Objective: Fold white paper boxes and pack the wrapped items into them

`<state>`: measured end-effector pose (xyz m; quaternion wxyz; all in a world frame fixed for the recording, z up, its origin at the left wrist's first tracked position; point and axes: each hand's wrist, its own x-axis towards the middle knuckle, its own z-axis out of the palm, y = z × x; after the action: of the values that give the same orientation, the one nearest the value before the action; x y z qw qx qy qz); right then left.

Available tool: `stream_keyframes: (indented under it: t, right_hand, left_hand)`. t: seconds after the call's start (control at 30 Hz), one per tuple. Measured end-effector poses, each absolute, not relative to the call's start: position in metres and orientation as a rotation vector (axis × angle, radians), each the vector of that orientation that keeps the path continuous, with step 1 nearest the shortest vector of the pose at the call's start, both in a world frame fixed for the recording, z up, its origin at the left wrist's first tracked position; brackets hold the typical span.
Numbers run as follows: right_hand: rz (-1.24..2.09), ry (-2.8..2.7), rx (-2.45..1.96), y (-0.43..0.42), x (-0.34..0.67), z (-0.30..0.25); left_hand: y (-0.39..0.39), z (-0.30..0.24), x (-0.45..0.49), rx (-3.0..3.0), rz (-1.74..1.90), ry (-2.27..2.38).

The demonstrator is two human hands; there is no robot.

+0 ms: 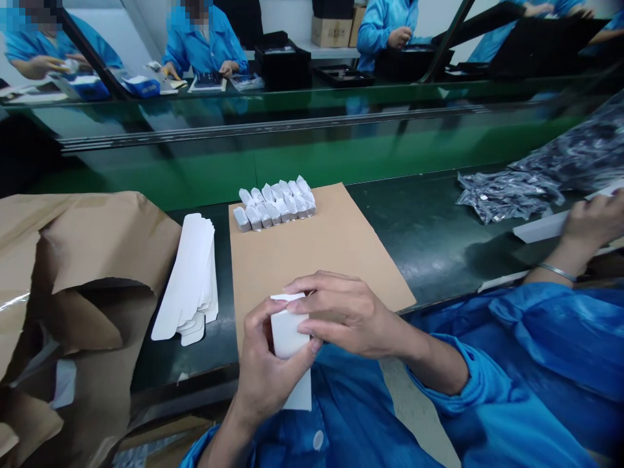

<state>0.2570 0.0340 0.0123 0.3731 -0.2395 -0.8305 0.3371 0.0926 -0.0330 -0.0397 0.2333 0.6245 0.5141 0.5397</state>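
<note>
A small white box (pixel 288 333) is held up in front of my chest, over the near edge of the cardboard sheet (pixel 312 250). My left hand (pixel 266 367) wraps round its lower part, thumb across the front. The fingers of my right hand (pixel 346 312) press on its top and right side. A white panel shows below my left thumb. Two rows of small white wrapped pieces (pixel 275 211) stand at the far end of the sheet. To the left lies a stack of flat white box blanks (pixel 188 279).
A torn brown paper-lined carton (pixel 112 244) fills the left side. At right are clear plastic bags (pixel 507 195) and a neighbour's hand (pixel 595 218) on white card. Beyond the green barrier (pixel 302 156), several people in blue work at another bench.
</note>
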Motion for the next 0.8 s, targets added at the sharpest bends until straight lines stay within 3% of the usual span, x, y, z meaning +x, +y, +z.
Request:
stream_keyframes:
  t: [0.13,0.33,0.47,0.6,0.7,0.8]
  right_hand:
    - [0.986,-2.093,-0.672,0.032,0.256,0.001]
    - [1.377,-2.042,-1.126,0.01,0.246,-0.032]
    - [1.497,-1.997,-1.12,0.028,0.253,-0.042]
    - [1.871,-2.232,-0.894,0.089,0.276,-0.023]
    - [1.614,-2.356,-1.019,0.155,0.281,0.0]
    - [1.146,-2.166,-1.32,0.229,0.271,0.013]
  left_hand:
    - [-0.028,-0.043,0.095,1.491,1.441,1.454]
    - [0.01,-0.052,0.08,0.902,1.735,1.421]
    - [0.018,-0.054,0.062,1.499,1.694,1.624]
    - [0.014,-0.061,0.049,2.381,1.097,1.544]
    - [0.019,-0.074,0.049,2.689,0.563,1.475]
    - [0.027,-0.086,0.053,2.675,0.413,1.577]
